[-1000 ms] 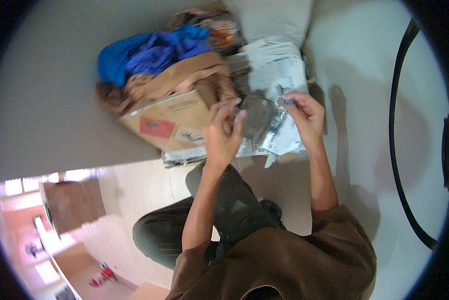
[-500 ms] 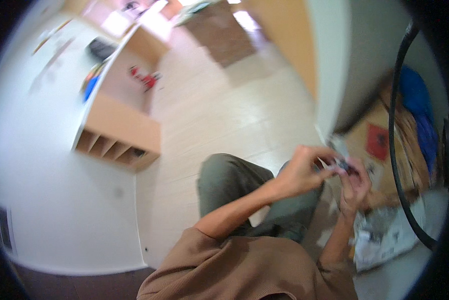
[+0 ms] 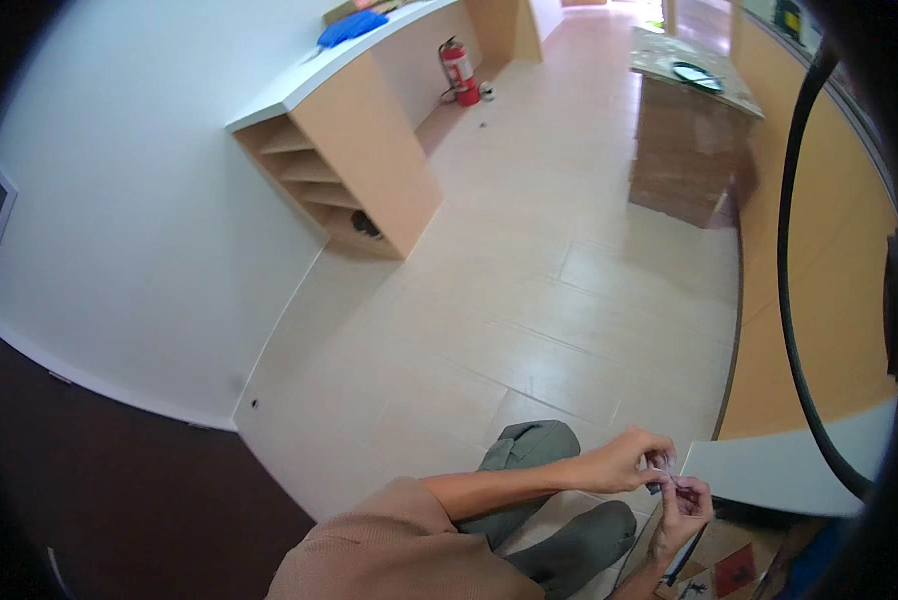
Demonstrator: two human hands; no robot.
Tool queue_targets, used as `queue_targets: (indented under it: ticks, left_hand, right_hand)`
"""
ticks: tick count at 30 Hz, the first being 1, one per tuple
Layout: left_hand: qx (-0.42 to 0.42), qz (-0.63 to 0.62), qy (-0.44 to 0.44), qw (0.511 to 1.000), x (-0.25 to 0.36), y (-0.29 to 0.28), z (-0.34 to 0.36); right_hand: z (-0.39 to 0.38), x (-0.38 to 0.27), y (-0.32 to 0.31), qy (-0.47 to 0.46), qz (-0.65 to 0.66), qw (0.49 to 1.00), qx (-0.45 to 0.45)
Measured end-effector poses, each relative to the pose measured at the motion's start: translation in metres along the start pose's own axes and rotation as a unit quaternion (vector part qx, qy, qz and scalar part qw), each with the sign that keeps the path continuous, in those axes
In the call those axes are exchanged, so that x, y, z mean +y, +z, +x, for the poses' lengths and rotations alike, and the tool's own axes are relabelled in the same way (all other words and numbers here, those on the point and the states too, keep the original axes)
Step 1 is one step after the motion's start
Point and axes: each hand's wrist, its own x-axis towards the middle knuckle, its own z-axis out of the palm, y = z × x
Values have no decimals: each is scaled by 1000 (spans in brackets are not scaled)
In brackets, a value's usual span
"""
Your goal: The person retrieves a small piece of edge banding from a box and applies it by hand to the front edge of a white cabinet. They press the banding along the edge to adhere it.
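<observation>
Left hand (image 3: 629, 462) and right hand (image 3: 687, 503) meet, pinching a small item (image 3: 654, 488).

Wears a brown, finely textured top (image 3: 389, 535) at the near edge, with a short, loose left sleeve (image 3: 424, 505). Has on dull grey-green trousers (image 3: 594, 535), roomy in cut, with seam lines by the left knee (image 3: 544, 440).

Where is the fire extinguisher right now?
In the head view, the red fire extinguisher is at the top centre, just beyond the pale wooden shelf unit, with a small whitish round thing to its right.
</observation>
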Motion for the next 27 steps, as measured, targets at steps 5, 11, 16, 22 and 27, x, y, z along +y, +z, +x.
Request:
queue_targets:
  ticks: [5, 11, 16, 22, 27]
  left_hand:
    - [69, -89, -92, 989, 42, -99, -13]
    - [352, -197, -169, 899, 159, -173, -60]
    - [516, -270, -143, 800, 238, -274, -77]
    - [591, -347, -114, 719, 281, -445, -94]
    - [591, -108, -100, 793, 290, -574, -74]
  right_hand:
    - [37, -105, 118, 99, 18, 992, -70]
    - [43, -212, 278, 193, 102, 971, -95]
    - [58, -286, 416, 216, 96, 958, -161]
    - [90, -306, 591, 219, 139, 933, -251]
    - [148, -299, 705, 227, 232, 904, -276]
